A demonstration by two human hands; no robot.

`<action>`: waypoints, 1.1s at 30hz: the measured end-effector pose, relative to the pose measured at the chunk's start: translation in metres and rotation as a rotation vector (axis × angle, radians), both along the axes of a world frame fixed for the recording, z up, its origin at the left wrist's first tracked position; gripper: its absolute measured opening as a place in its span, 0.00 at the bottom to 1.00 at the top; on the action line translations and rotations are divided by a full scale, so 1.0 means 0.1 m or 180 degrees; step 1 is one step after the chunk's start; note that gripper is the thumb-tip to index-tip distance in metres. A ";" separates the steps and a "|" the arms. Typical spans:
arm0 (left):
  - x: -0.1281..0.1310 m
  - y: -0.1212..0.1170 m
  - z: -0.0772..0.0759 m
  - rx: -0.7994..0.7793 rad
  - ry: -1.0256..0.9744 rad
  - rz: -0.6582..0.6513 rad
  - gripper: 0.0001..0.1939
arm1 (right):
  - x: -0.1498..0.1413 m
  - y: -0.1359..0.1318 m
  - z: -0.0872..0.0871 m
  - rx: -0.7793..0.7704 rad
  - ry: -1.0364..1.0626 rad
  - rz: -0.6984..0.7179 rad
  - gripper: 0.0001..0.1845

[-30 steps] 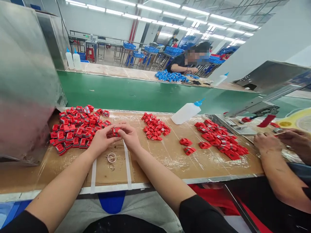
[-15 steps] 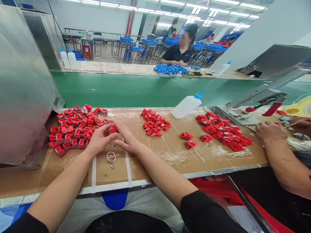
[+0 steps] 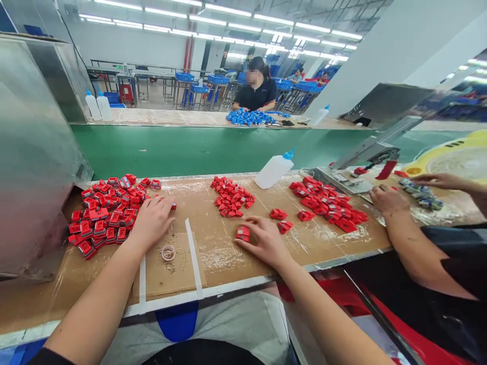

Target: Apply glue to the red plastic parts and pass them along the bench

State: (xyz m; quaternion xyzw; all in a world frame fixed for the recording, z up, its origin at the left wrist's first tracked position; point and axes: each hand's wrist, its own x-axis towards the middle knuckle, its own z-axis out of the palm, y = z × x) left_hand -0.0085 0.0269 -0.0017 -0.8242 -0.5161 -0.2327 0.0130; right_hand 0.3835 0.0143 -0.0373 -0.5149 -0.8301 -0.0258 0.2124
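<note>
My left hand [image 3: 152, 220] lies flat with fingers stretched out at the right edge of a big heap of red plastic parts [image 3: 108, 213]; one loose red part [image 3: 173, 205] sits just past its fingertips. My right hand [image 3: 264, 242] is low on the brown worktop [image 3: 213, 248], its fingertips closed on a single red part [image 3: 242, 233] that touches the surface. A smaller pile of red pieces [image 3: 230, 195] lies beyond it, and two separate red parts [image 3: 281, 220] lie to its right.
A small round cup [image 3: 168, 252] stands between white tape strips. A white squeeze bottle [image 3: 274, 171] lies by the green conveyor [image 3: 213, 149]. A co-worker's hands [image 3: 388, 198] work beside another red pile [image 3: 327, 203]. A metal housing [image 3: 38, 152] blocks the left. A person sits across with blue parts [image 3: 245, 117].
My hands were together at the centre on one red part. They have separated: the right hand carried the part right and down to the worktop, the left moved back to the heap.
</note>
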 end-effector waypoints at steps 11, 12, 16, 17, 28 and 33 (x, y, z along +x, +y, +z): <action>0.20 0.08 -0.09 0.0133 0.0530 0.0321 0.14 | -1.44 -0.07 0.47 -0.0941 0.0038 0.1661 0.21; 0.20 0.07 -0.09 0.0092 0.0433 0.0225 0.14 | -1.57 -0.09 0.48 -0.0957 -0.0069 0.1814 0.21; 0.17 0.04 -0.04 -0.0084 -0.0675 0.0021 0.18 | -1.80 -0.12 0.47 -0.0801 -0.0273 0.2135 0.19; 0.15 0.02 -0.01 -0.0125 -0.1139 0.0027 0.19 | -1.81 -0.11 0.46 -0.0715 -0.0284 0.2201 0.19; -0.10 -0.52 -0.02 -0.2158 -0.4293 0.0552 0.20 | -1.99 0.08 0.47 -0.0028 -0.0452 0.2500 0.22; -0.07 -0.66 -0.12 -0.2056 -0.3907 0.0756 0.24 | -1.97 0.11 0.37 -0.0087 -0.0182 0.2354 0.24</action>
